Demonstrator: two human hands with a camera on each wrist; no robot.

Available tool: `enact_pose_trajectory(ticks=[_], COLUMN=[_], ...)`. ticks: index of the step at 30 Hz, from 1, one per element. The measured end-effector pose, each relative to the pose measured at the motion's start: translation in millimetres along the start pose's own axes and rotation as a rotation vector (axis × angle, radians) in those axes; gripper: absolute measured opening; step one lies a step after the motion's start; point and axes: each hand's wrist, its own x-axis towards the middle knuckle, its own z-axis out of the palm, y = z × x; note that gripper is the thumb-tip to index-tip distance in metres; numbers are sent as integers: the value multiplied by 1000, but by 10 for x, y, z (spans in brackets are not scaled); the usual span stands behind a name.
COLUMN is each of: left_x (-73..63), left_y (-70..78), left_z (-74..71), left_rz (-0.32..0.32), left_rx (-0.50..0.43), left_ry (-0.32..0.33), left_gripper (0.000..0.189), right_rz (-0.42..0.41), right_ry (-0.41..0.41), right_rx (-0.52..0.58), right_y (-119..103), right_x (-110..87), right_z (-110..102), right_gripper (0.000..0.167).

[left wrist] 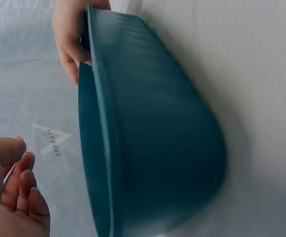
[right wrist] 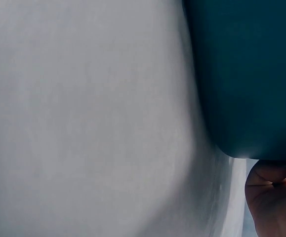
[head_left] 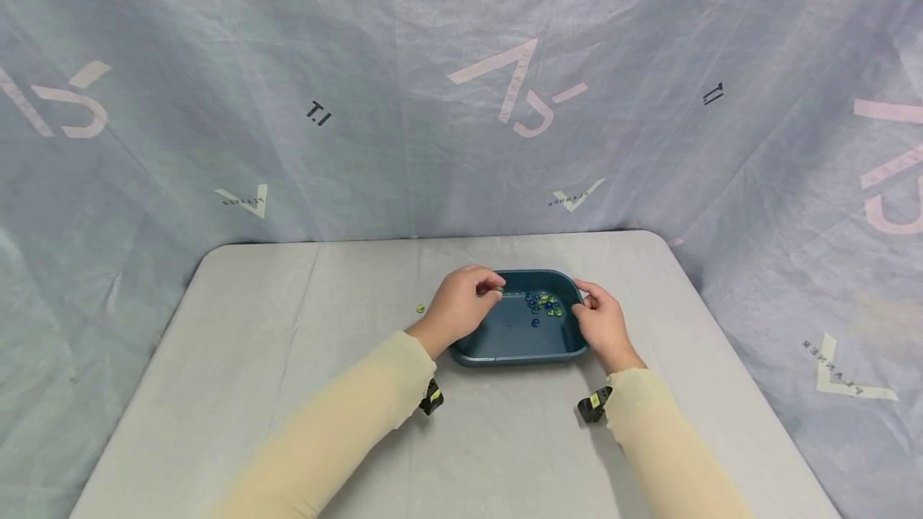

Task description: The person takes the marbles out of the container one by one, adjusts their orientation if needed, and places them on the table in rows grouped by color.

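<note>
A dark teal rectangular tub [head_left: 515, 360] sits toward the back of the table. Blue and yellow-green glass marbles [head_left: 548, 305] lie on its floor, mostly grouped at the right. My left hand [head_left: 461, 303] is over the tub's left end, thumb and fingertips brought together; a small greenish glint shows at the tips in the head view, a marble mostly hidden by the fingers. In the left wrist view those fingers [left wrist: 26, 190] are beside the tub's rim. My right hand [head_left: 602, 323] grips the tub's right rim, thumb inside and fingers outside.
One yellow-green marble [head_left: 421, 308] lies on the table left of the tub, close to my left wrist. A pale cloth covers the table [head_left: 238, 375]. Grey printed curtains [head_left: 404, 102] hang behind it and at both sides.
</note>
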Motion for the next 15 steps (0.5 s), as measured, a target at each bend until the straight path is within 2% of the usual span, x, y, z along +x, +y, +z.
enact_pose_trajectory(ticks=[5, 9, 15], left_x=[-78, -165, -255], left_y=[-93, -174, -347], left_z=[-165, -331, -592], left_rz=[22, 10, 25], left_rx=[7, 0, 51], left_ry=[47, 89, 167], left_gripper=[17, 17, 16], right_rz=[-8, -13, -2], right_ry=[1, -2, -1], right_rx=[-13, -17, -6], right_y=[5, -1, -7], right_x=[2, 4, -2], right_z=[-18, -13, 5], right_gripper=[48, 48, 49])
